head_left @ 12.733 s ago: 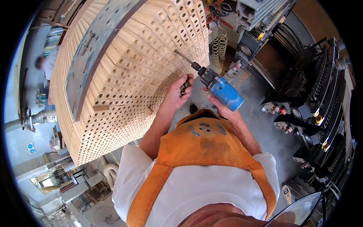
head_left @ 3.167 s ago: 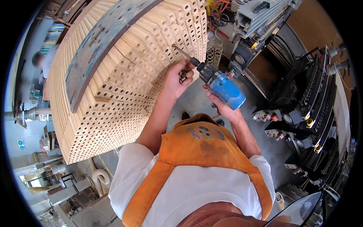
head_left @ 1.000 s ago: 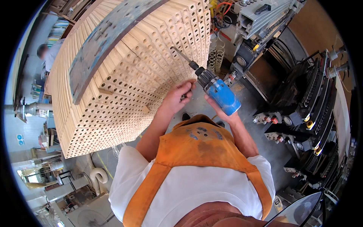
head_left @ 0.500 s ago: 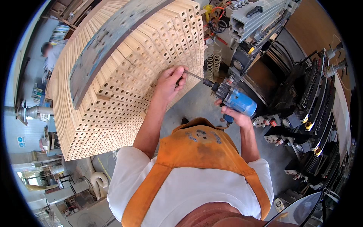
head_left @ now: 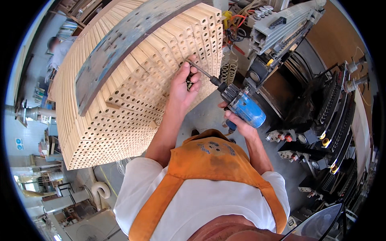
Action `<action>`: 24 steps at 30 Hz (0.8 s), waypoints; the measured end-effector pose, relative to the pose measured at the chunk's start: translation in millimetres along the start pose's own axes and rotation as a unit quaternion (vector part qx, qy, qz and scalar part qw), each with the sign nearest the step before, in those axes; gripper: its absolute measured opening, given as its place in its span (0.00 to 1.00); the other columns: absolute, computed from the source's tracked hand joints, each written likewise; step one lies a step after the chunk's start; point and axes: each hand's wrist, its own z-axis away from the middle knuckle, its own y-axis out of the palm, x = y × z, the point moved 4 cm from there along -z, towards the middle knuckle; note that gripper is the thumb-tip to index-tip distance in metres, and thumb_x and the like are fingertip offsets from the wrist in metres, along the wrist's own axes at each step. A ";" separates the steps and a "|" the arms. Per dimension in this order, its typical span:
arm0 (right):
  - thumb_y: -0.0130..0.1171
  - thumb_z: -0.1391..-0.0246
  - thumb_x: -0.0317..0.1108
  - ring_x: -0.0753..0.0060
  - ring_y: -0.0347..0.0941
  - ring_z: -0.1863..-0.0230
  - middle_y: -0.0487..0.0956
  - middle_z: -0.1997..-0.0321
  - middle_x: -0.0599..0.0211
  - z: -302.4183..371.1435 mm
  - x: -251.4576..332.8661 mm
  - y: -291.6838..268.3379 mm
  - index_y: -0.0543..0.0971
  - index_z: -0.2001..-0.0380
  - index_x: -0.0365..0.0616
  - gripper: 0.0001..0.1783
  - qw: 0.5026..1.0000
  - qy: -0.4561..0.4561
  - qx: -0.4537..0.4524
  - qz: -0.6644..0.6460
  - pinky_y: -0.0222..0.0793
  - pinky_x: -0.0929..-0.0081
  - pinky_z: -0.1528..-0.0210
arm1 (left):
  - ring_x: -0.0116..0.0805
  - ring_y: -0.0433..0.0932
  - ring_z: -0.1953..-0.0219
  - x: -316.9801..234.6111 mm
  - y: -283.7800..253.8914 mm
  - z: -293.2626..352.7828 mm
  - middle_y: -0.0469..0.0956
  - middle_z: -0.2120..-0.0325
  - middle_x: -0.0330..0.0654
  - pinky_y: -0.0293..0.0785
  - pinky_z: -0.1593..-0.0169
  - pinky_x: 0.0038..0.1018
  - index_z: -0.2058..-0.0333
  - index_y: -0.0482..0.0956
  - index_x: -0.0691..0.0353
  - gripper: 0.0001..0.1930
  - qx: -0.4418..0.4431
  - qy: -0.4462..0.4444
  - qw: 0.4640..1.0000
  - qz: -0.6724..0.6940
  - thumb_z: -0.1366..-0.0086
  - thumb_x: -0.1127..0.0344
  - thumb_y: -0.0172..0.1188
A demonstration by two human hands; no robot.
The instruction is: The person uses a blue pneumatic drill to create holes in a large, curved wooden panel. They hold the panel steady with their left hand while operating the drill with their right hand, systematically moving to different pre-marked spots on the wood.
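My right hand (head_left: 240, 123) is wrapped round the handle of a blue power driver (head_left: 250, 111). From its black chuck a long metal bit (head_left: 202, 71) points up and left to the wooden stack (head_left: 132, 86), whose end face is covered in rows of drilled holes. My left hand (head_left: 184, 88) is curled in front of that face, thumb and forefinger pinched at the bit's tip. Small brass-coloured metal fittings (head_left: 189, 82) show between its curled fingers. Whether a fitting sits on the tip is hidden by the fingers.
A worn blue-grey curved board (head_left: 110, 50) lies across the stack's top. Machinery with gauges and black rails (head_left: 327, 108) stands at the right, a grey metal profile (head_left: 271, 30) at the far right. Another person (head_left: 60, 52) is at the far left. A coiled hose (head_left: 231, 66) hangs behind the driver.
Both hands have moved up and away from me, with the driver shifted left toward the stack. My left fingers have turned, so the fittings in them now show.
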 end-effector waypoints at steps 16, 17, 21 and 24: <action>0.63 0.49 0.27 0.70 0.79 0.63 0.82 0.65 0.64 -7.4 12.5 27.7 0.79 0.59 0.43 0.13 0.975 -0.095 -0.011 0.201 0.73 0.73 0.59 | 0.20 0.63 0.79 43.6 -61.4 42.2 0.70 0.72 0.36 0.54 0.84 0.13 0.63 0.71 0.64 0.10 -0.045 -0.237 0.968 -0.077 0.31 0.63 0.47; 0.63 0.50 0.27 0.70 0.79 0.63 0.82 0.65 0.64 -7.2 14.2 28.9 0.79 0.60 0.43 0.12 0.977 -0.086 -0.013 0.196 0.73 0.73 0.59 | 0.20 0.63 0.80 53.9 -66.7 48.4 0.70 0.73 0.36 0.54 0.84 0.12 0.63 0.71 0.64 0.10 -0.037 -0.260 0.963 -0.063 0.31 0.63 0.47; 0.64 0.50 0.28 0.70 0.80 0.62 0.82 0.64 0.62 -7.1 30.0 35.0 0.79 0.61 0.42 0.11 0.982 -0.122 -0.018 0.142 0.74 0.74 0.59 | 0.19 0.61 0.82 67.9 -64.3 57.9 0.69 0.75 0.34 0.55 0.85 0.13 0.60 0.70 0.63 0.11 -0.142 -0.229 0.963 0.013 0.30 0.61 0.46; 0.64 0.49 0.29 0.71 0.79 0.61 0.82 0.63 0.62 -7.0 22.1 31.9 0.79 0.60 0.41 0.12 0.978 -0.109 -0.018 0.176 0.73 0.74 0.58 | 0.18 0.61 0.82 73.5 -66.9 69.5 0.68 0.77 0.34 0.54 0.85 0.13 0.61 0.69 0.61 0.11 -0.124 -0.277 0.952 -0.024 0.29 0.59 0.46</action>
